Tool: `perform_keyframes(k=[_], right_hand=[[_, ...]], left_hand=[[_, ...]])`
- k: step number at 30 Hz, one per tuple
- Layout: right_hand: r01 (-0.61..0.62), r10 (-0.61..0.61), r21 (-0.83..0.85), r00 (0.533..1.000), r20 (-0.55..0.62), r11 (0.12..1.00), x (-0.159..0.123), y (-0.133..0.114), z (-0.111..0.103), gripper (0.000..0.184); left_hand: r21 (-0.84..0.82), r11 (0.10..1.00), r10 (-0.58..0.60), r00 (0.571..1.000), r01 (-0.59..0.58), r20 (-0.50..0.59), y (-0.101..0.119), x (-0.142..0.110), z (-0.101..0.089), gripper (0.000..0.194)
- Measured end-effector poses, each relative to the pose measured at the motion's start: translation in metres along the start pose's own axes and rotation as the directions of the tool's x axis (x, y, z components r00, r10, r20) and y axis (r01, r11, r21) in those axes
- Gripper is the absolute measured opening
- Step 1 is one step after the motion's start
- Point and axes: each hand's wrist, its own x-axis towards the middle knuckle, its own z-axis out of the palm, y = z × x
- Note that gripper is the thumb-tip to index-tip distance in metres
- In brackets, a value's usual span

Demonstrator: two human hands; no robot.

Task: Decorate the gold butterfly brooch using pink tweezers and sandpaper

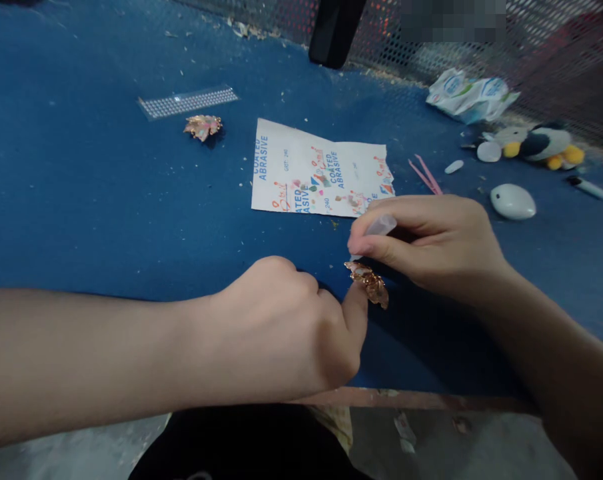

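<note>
My left hand [286, 327] is curled into a fist on the blue table top [81, 200], its fingertip pinching a small rose-gold leaf-shaped metal ornament [368, 283]. My right hand [431, 243] is closed round a small translucent tube [378, 228] whose tip points down at the ornament. A second, similar ornament [202, 125] lies further back on the left. A strip of small rhinestones [187, 102] lies just behind it.
A torn sheet of coated abrasive paper [318, 177] lies in the middle. To the right are pink tweezers [425, 175], a white oval stone [512, 201], a plush toy [538, 143] and a crumpled wrapper [468, 95]. Wire mesh [556, 53] closes the back.
</note>
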Motion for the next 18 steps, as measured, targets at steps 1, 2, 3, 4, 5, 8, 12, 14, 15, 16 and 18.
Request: perform_keyframes(k=[1, 2, 3, 4, 5, 8, 12, 14, 15, 16, 18], right_hand=[[0.023, -0.023, -0.007, 1.0, -0.016, 1.0, -0.001, 0.0, 0.0, 0.028], [0.051, -0.051, -0.005, 0.998, -0.043, 0.999, -0.001, 0.001, 0.001, 0.028], [0.079, -0.079, 0.002, 0.994, -0.08, 0.997, -0.002, 0.002, 0.001, 0.027], [0.107, -0.105, 0.01, 0.987, -0.124, 0.994, -0.003, 0.003, 0.002, 0.026], [0.129, -0.123, 0.02, 0.978, -0.17, 0.992, -0.004, 0.005, 0.003, 0.023], [0.131, -0.093, 0.105, 0.947, -0.306, 0.986, -0.004, 0.008, 0.004, 0.015], [0.207, -0.063, 0.253, 0.875, -0.48, 0.945, 0.001, 0.009, 0.002, 0.019], [0.229, -0.07, 0.239, 0.843, -0.534, 0.944, 0.004, 0.008, -0.002, 0.019], [0.213, -0.062, 0.215, 0.834, -0.549, 0.953, 0.005, 0.008, -0.006, 0.017], [0.189, -0.058, 0.175, 0.822, -0.567, 0.966, 0.006, 0.009, -0.01, 0.014], [0.055, -0.015, 0.05, 0.805, -0.593, 0.997, 0.007, 0.013, -0.021, 0.008]], left_hand=[[0.0, 1.0, 0.001, 1.0, -0.001, -0.001, 0.0, 0.0, 0.0, 0.037], [0.003, 1.0, 0.003, 1.0, -0.003, -0.005, 0.0, 0.0, 0.0, 0.037], [0.007, 1.0, 0.008, 1.0, -0.008, -0.006, 0.0, 0.0, 0.0, 0.037], [0.012, 1.0, 0.014, 1.0, -0.014, -0.007, 0.0, 0.0, 0.0, 0.038], [0.018, 1.0, 0.019, 1.0, -0.019, -0.009, 0.0, 0.0, 0.0, 0.038], [0.029, 0.999, 0.033, 0.999, -0.033, -0.008, -0.001, -0.001, 0.001, 0.041], [0.046, 0.997, 0.061, 0.998, -0.06, -0.025, -0.002, -0.001, 0.001, 0.043], [0.052, 0.996, 0.078, 0.996, -0.076, -0.038, -0.003, -0.001, 0.001, 0.041], [0.052, 0.995, 0.084, 0.996, -0.081, -0.044, -0.003, -0.001, 0.0, 0.04], [0.047, 0.995, 0.085, 0.996, -0.084, -0.041, -0.003, -0.001, 0.0, 0.04], [0.035, 0.996, 0.085, 0.996, -0.084, -0.014, -0.004, -0.001, -0.001, 0.043]])
